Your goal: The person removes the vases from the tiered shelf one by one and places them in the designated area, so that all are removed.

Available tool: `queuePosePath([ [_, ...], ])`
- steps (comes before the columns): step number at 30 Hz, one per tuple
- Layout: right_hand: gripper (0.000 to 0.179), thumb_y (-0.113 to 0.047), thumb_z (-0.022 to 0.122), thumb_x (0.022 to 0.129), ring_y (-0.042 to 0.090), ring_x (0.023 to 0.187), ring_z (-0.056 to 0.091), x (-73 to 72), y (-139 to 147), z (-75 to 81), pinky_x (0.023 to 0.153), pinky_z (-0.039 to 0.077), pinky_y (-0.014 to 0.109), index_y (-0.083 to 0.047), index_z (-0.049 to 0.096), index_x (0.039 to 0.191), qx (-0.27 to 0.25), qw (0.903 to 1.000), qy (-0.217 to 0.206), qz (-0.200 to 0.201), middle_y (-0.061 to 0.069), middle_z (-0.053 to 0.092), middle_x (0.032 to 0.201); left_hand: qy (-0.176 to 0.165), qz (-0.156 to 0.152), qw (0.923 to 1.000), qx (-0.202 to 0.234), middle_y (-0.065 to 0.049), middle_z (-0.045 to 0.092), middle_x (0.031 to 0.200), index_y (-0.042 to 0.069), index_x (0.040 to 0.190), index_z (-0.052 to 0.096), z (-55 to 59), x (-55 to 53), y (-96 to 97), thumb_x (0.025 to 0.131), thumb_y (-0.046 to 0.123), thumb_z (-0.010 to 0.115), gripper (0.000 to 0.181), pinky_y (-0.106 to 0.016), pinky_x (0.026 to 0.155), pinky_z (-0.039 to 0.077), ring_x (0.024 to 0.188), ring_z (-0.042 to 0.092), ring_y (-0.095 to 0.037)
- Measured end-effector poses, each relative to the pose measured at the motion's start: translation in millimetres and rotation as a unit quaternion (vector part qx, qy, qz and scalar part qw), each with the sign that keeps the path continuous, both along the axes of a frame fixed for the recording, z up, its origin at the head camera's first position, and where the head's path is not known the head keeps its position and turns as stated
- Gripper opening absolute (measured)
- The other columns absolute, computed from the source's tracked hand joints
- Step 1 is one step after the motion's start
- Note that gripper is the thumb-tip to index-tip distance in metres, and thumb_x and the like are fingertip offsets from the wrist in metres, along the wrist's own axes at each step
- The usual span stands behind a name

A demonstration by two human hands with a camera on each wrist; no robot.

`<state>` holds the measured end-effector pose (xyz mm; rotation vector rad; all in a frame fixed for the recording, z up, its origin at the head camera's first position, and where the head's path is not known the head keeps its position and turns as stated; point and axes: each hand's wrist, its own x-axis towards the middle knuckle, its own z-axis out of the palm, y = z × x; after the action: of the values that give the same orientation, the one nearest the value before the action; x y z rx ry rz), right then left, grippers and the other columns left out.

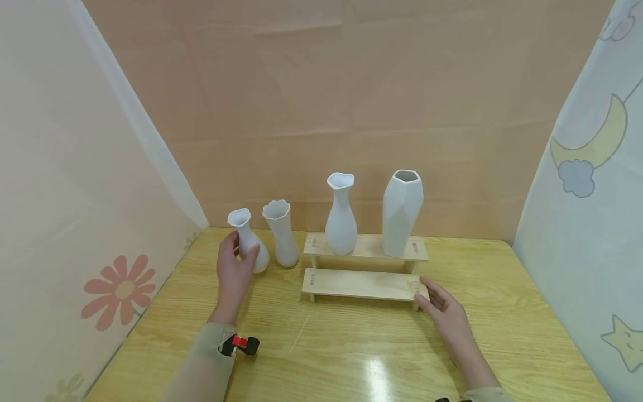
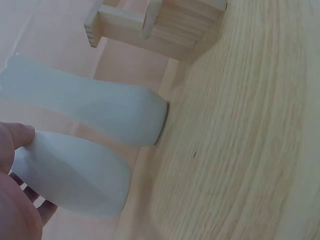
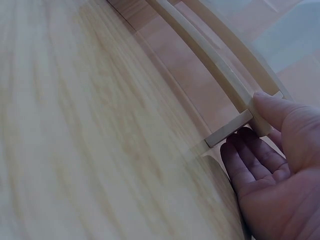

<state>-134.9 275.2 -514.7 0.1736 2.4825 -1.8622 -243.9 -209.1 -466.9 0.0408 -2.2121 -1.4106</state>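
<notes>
My left hand [image 1: 235, 273] grips a small white vase [image 1: 253, 254] with a narrow neck and flared rim, thumb on one side and fingers on the other. The vase tilts slightly; whether its base touches the table I cannot tell. Just right of it stands a white vase with a scalloped rim [image 1: 283, 240]. With thumb on top and fingers at the side and below, my right hand [image 1: 449, 315] holds the right end of a two-step wooden stand [image 1: 361, 283]. On its upper step stand a round-bellied vase [image 1: 341, 226] and a faceted vase [image 1: 402, 215], both white.
A wood-grain table [image 1: 351, 346] lies under everything. Behind it hangs a plain pinkish-tan cloth [image 1: 346, 111], and patterned cloths close off the left [image 1: 75, 195] and right [image 1: 593, 223] sides. The stand's lower step is bare. A strap with a small device [image 1: 241, 344] sits on the left wrist.
</notes>
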Motion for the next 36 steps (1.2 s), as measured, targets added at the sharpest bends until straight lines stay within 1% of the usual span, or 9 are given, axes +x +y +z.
queuePosePath([
  [4, 0.081, -0.055, 0.068, 0.108, 0.039, 0.165, 0.025, -0.3, 0.1, -0.2, 0.125, 0.030, 0.050, -0.020, 0.036, 0.174, -0.007, 1.0000, -0.004, 0.000, 0.010, 0.022, 0.181, -0.005, 0.005, 1.0000, 0.004, -0.025, 0.055, 0.148, -0.004, 0.156, 0.050, -6.2, -8.6, -0.6, 0.104, 0.012, 0.078, 0.061, -0.060, 0.117, 0.046, 0.138, 0.053, -0.041],
  [9, 0.083, -0.055, 0.069, 0.107, 0.038, 0.165, 0.023, -0.3, 0.2, -0.8, 0.126, 0.029, 0.050, -0.021, 0.036, 0.174, -0.017, 0.9998, -0.013, -0.001, 0.010, 0.021, 0.181, -0.002, 0.011, 0.9999, 0.009, -0.026, 0.055, 0.149, -0.005, 0.156, 0.050, -11.9, -17.1, -0.6, 0.105, 0.012, 0.077, 0.060, -0.060, 0.118, 0.045, 0.138, 0.053, -0.042],
  [14, 0.083, -0.055, 0.069, 0.106, 0.040, 0.165, 0.022, -0.1, 0.6, -1.0, 0.126, 0.029, 0.052, -0.021, 0.036, 0.174, -0.017, 0.9998, -0.012, -0.002, 0.011, 0.021, 0.181, 0.001, 0.010, 0.9999, 0.012, -0.028, 0.054, 0.149, -0.006, 0.156, 0.049, -12.5, -24.7, 2.1, 0.104, 0.009, 0.077, 0.061, -0.061, 0.118, 0.045, 0.139, 0.053, -0.043],
  [18, 0.082, -0.056, 0.069, 0.107, 0.040, 0.165, 0.024, 0.2, 0.3, -0.7, 0.125, 0.029, 0.051, -0.020, 0.037, 0.174, -0.011, 0.9999, -0.009, -0.004, 0.011, 0.022, 0.181, -0.006, 0.008, 0.9999, 0.011, -0.027, 0.054, 0.150, -0.006, 0.156, 0.049, -12.5, -30.1, 4.9, 0.104, 0.010, 0.077, 0.062, -0.061, 0.117, 0.045, 0.140, 0.052, -0.044],
  [23, 0.082, -0.056, 0.068, 0.107, 0.039, 0.164, 0.025, 0.6, -0.7, -0.3, 0.125, 0.029, 0.049, -0.019, 0.037, 0.173, -0.005, 0.9999, -0.007, -0.007, 0.011, 0.023, 0.180, -0.013, 0.011, 0.9998, 0.013, -0.027, 0.054, 0.150, -0.006, 0.156, 0.049, -13.2, -33.9, 6.8, 0.103, 0.009, 0.078, 0.062, -0.060, 0.117, 0.045, 0.140, 0.052, -0.043],
  [29, 0.081, -0.055, 0.068, 0.107, 0.041, 0.164, 0.025, 2.2, -1.5, -0.1, 0.125, 0.029, 0.051, -0.019, 0.037, 0.173, -0.003, 1.0000, -0.003, -0.006, 0.013, 0.022, 0.180, -0.012, 0.011, 0.9997, 0.016, -0.027, 0.055, 0.149, -0.005, 0.155, 0.050, -14.9, -37.2, 7.3, 0.103, 0.011, 0.078, 0.061, -0.061, 0.117, 0.045, 0.139, 0.053, -0.043],
  [36, 0.081, -0.055, 0.068, 0.107, 0.041, 0.165, 0.023, 2.9, -1.2, -0.4, 0.124, 0.030, 0.052, -0.019, 0.038, 0.173, -0.009, 0.9999, -0.001, -0.005, 0.013, 0.022, 0.180, -0.017, 0.006, 0.9998, 0.004, -0.026, 0.055, 0.149, -0.004, 0.156, 0.050, -13.5, -38.7, 8.2, 0.104, 0.012, 0.077, 0.060, -0.062, 0.116, 0.045, 0.139, 0.053, -0.044],
])
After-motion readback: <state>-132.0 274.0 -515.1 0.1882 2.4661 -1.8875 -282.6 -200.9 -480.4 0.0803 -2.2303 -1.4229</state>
